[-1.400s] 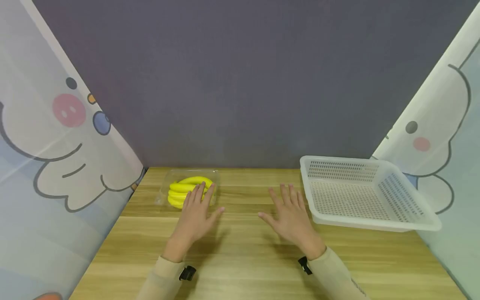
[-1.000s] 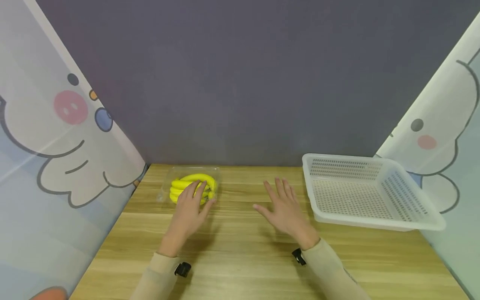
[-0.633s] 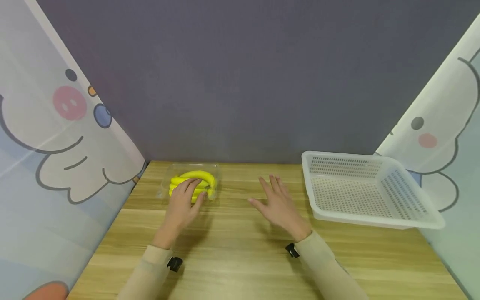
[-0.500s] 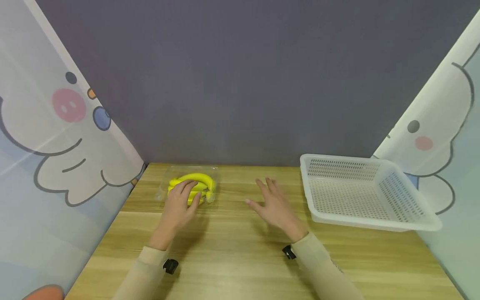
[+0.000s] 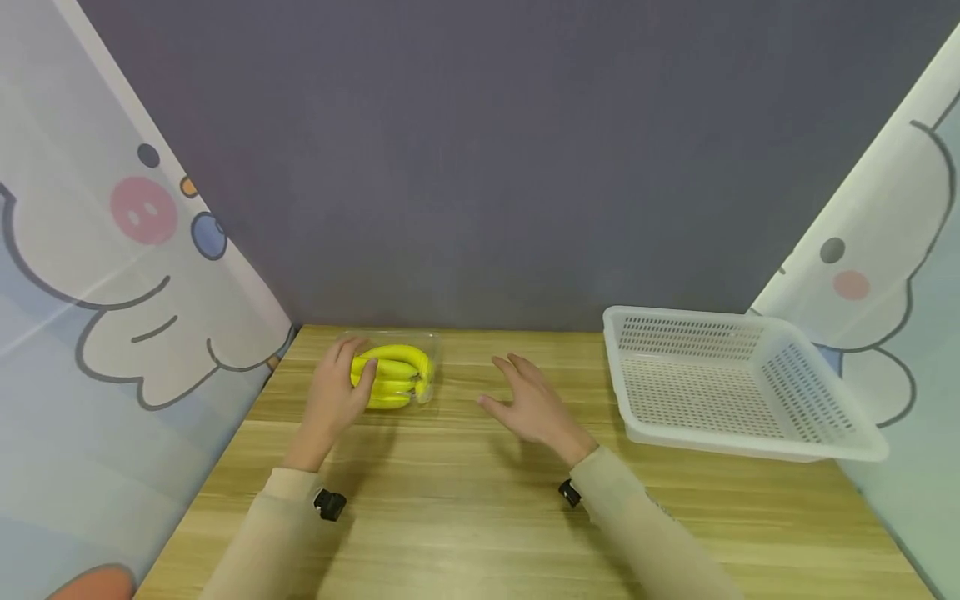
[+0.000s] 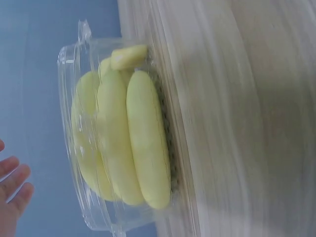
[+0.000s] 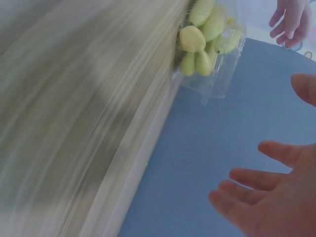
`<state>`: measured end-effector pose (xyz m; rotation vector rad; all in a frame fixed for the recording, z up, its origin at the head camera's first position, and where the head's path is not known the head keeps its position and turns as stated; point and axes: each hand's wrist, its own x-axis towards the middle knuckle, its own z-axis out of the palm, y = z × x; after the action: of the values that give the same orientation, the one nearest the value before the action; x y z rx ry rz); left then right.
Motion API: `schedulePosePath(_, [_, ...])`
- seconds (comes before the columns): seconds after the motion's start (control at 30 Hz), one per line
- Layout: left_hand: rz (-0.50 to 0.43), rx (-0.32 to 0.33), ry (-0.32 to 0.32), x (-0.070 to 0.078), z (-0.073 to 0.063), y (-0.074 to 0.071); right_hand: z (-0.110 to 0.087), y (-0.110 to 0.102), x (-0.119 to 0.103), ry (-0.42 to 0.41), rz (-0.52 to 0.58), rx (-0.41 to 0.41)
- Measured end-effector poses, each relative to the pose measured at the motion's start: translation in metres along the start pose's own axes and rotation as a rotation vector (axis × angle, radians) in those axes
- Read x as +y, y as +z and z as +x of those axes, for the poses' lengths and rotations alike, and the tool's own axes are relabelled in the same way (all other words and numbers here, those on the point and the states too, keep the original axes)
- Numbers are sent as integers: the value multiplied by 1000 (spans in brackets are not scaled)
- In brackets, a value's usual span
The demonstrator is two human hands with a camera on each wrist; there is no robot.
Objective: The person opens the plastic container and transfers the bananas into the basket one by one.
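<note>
Several yellow bananas lie inside a clear plastic box at the back left of the table. My left hand hovers over the left part of this box, fingers slightly bent and holding nothing. In the left wrist view, the fingertips stay apart from the box's clear lid. My right hand is held above the middle of the table with fingers spread, to the right of the box. The right wrist view shows that hand's palm bare, with the boxed bananas farther off.
A white perforated plastic basket stands at the right of the wooden table. Behind the table rises a dark grey panel. Cartoon-printed sheets flank both sides.
My left hand has shifted left across the top of the banana box, uncovering more bananas. My right hand has moved left, away from the basket. Box and basket have stayed in place.
</note>
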<state>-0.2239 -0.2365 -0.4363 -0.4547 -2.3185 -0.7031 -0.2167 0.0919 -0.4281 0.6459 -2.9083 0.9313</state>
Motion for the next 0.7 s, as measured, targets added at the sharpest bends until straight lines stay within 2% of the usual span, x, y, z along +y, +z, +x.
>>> schedulePosePath(0.23, [-29,2,-81,-7,1,-7,10,5,-7,-16,40,38])
schedulePosePath(0.37, [2,-5,-142,-11,-2,-12,16,8,-11,-25,102,44])
schedulePosePath(0.53, [29,-53,-241,-20,-9,-18,22,15,-14,-20,148,45])
schedulePosePath(0.7, [12,-97,-298,-31,-13,-19,30,23,-12,-12,177,69])
